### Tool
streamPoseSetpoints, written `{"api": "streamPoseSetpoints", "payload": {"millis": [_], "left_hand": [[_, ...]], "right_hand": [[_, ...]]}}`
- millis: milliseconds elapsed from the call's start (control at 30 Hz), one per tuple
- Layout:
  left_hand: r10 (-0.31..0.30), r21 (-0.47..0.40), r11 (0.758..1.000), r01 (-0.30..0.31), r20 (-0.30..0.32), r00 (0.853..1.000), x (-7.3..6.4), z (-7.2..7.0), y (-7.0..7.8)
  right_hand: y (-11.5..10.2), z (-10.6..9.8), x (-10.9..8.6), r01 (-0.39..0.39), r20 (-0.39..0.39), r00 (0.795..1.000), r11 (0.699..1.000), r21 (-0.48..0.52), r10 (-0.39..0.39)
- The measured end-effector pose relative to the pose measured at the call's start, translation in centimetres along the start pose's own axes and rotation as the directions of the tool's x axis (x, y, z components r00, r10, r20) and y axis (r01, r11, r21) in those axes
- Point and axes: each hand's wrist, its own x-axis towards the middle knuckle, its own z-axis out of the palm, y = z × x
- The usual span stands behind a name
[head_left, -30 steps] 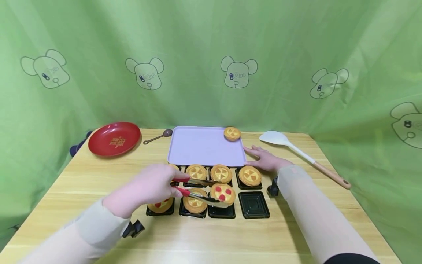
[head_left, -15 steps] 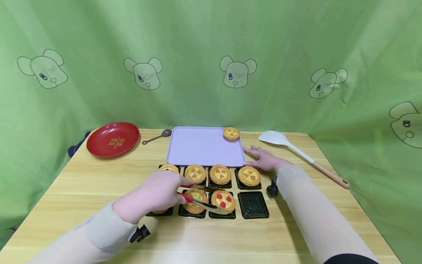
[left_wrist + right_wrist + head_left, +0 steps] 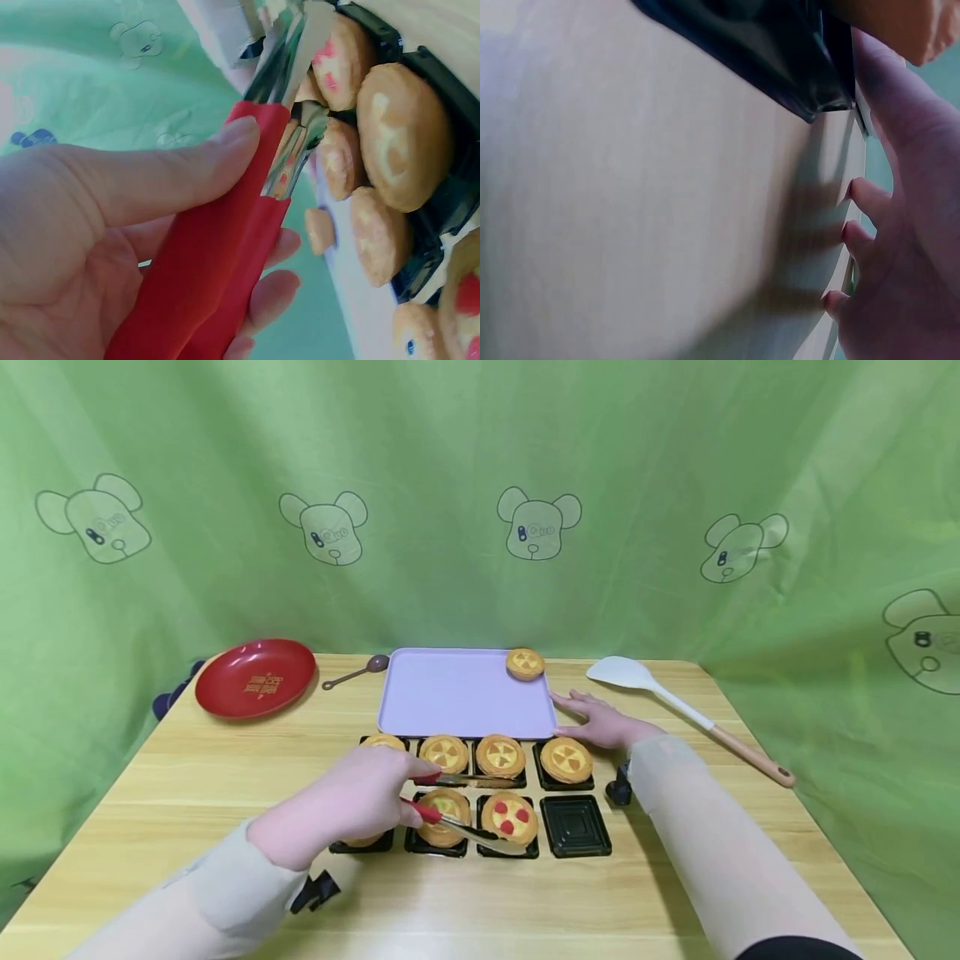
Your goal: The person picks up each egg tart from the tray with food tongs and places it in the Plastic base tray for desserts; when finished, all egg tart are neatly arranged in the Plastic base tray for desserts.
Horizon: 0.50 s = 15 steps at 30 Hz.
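Note:
My left hand grips the red-handled tongs, thumb on one handle and fingers round the other in the left wrist view. Their metal arms are spread on either side of an egg tart with red berries, which sits in a black square holder in the front row. My right hand rests with fingers spread at the right edge of the lilac tray. Beside it is a plain tart in its holder. Another tart lies on the tray's far right corner.
An empty black holder lies at the front right. Several more tarts fill the other holders. A red plate and brown spoon are at the back left. A white spatula with wooden handle lies on the right.
The berry tart has come down from between the tongs into its black holder. The tongs' arms have spread away from it. My right hand has stayed by the tray.

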Motion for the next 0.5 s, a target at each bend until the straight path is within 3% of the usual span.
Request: {"api": "streamPoseSetpoints", "payload": {"millis": [133, 233, 367, 500], "left_hand": [[-0.025, -0.119, 0.993, 0.024, -0.007, 1.000, -0.1, -1.5, -0.5], [-0.037, -0.163, 0.986, 0.028, -0.048, 0.998, 0.4, -3.0, -0.9], [-0.026, -0.047, 0.999, 0.020, -0.141, 0.990, 2.4, -4.9, -1.7], [-0.094, -0.006, 0.996, 0.094, -0.147, 0.985, 6.1, -5.7, -2.9]], "right_hand": [[-0.1, -0.1, -0.1, 0.000, 0.001, 1.000, 1.000, -0.002, 0.000], [-0.1, -0.2, -0.1, -0.006, 0.002, 1.000, 1.000, -0.008, 0.006], [-0.1, -0.2, -0.2, -0.015, 0.000, 1.000, 1.000, -0.012, 0.015], [0.8, 0.2, 0.3, -0.017, 0.004, 1.000, 1.000, 0.004, 0.017]]}}
